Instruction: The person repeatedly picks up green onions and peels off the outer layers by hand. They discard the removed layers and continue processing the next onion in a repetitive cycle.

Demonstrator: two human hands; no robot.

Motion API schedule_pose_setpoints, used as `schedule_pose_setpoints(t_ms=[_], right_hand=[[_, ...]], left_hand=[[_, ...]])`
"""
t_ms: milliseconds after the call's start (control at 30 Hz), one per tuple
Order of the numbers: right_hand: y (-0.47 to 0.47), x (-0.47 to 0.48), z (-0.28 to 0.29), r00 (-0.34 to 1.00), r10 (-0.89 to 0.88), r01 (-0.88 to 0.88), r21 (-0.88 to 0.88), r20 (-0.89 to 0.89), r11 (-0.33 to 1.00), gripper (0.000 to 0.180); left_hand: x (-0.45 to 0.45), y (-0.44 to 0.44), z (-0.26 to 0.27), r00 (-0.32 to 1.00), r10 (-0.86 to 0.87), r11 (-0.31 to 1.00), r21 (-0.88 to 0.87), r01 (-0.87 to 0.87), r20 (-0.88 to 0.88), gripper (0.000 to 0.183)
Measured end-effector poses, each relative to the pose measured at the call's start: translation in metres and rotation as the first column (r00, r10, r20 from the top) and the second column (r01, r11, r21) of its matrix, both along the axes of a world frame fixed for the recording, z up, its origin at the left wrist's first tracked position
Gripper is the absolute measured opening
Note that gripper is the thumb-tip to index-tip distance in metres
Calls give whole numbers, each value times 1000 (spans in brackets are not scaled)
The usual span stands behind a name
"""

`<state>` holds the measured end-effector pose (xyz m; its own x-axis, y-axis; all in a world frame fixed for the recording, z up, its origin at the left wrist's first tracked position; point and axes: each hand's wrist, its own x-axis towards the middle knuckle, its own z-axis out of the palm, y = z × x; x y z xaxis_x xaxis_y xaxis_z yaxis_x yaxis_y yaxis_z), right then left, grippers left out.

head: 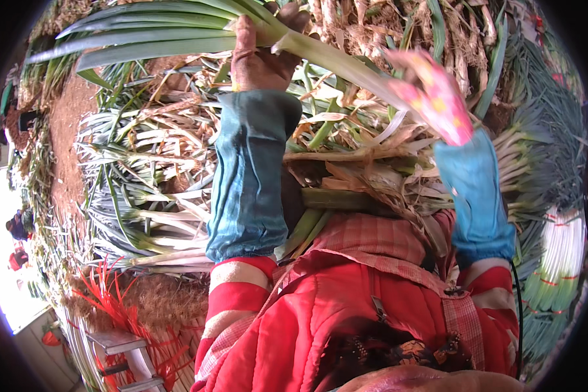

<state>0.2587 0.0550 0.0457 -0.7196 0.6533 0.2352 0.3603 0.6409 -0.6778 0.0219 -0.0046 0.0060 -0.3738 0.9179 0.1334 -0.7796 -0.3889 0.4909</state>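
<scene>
My left hand (262, 61) is closed around a leek (340, 61) at the upper middle, where its green leaves fan out to the left. The pale shank slants down to the right. At its lower end is my right hand (438, 100), in a pink glove with yellow patches and blurred by motion. Its fingers are spread, and whether it touches the shank cannot be told. A thin pale strip of leaf (391, 128) hangs below the shank. Beneath both hands lies a heap of dry leek leaves and peelings (343, 120).
Loose leeks (161, 220) lie in a row at left, beside bare soil (71, 147). Rooted leeks (348, 29) are piled ahead. Trimmed leeks (524, 161) and tied bundles (561, 245) sit at right. Red ties (110, 289) hang near a metal stool (117, 343) at lower left.
</scene>
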Motion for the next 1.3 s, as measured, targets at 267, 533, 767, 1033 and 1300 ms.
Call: schedule_pose_setpoints(t_ms=[267,533,767,1033,1300], right_hand=[[-6,-102,12,997,-13,-17,409,71,912,22],[-8,-86,14,999,49,-50,358,13,933,12],[9,-50,-11,852,-144,-206,-576,-503,791,19],[41,72,-54,689,-548,-232,-860,-475,455,21],[140,340,-136,450,-787,166,-826,-422,538,20]], left_hand=[[11,2,-12,998,-53,998,42,51,46,42],[19,-2,-5,994,22,979,202,0,-103,55],[17,-12,0,983,-146,961,221,169,-115,68],[-18,-19,4,966,-257,863,448,234,-10,60],[-61,-46,11,963,-221,844,526,110,153,58]])
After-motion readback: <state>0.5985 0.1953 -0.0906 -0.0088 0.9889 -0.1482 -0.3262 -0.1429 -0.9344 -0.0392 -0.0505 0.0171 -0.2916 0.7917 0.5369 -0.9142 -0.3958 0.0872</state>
